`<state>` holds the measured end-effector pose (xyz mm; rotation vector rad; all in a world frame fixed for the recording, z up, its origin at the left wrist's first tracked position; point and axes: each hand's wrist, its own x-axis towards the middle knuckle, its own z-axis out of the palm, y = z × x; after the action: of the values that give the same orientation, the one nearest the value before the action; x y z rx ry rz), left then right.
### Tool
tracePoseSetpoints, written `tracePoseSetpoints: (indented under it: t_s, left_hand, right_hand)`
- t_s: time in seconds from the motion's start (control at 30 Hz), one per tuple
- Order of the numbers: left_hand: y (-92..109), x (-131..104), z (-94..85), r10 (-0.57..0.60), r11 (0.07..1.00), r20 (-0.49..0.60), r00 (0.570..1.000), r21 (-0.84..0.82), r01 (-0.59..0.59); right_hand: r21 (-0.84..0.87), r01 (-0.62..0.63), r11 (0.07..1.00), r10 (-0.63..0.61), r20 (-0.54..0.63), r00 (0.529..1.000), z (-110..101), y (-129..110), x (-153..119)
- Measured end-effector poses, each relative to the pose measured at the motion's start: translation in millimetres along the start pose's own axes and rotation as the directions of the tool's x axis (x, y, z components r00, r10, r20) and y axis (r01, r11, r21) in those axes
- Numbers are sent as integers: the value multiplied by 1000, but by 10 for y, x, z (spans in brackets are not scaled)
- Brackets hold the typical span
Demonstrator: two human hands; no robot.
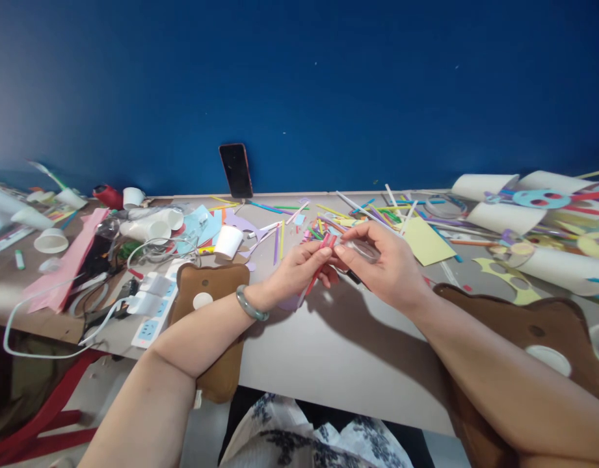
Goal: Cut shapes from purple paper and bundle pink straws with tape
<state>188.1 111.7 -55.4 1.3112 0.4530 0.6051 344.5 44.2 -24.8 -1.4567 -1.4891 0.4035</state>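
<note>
Near the middle of the table, my left hand [299,263] pinches thin red sticks or straws [313,281] between thumb and fingers; the red pieces stick out above and below the grip. Close beside it, my right hand [389,266] is closed, its thumb and fingertips meeting at the upper ends of the red pieces. A clear ring [366,251], which looks like a roll of tape, sits in the right palm, partly covered by the fingers. Behind both hands lie many coloured sticks [279,240] and paper scraps. A small dark item under the right hand is blurred.
A phone [235,170] leans on the blue wall. A white paper cup [228,242], a power strip [155,318] with cables and a brown pouch [221,364] are at left. On the right are yellow paper [428,242], white cups [506,217] and another brown pouch [504,325].
</note>
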Motion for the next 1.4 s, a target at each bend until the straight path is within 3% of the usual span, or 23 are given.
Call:
tracePoseSetpoints:
  t_s: [0.27,0.9,1.4]
  left_hand:
    - [-26,7,-11,12,1000,-12,1000,7,-12]
    - [-42,-6,11,4,997,75,997,-81,2]
    - [-96,-45,36,45,993,109,993,-113,-33]
  right_hand:
    - [20,-3,1000,3,3,1000,1,3,-2]
    - [-33,51,998,-50,13,999,5,39,11]
    - [76,-24,997,17,93,996,-32,73,35]
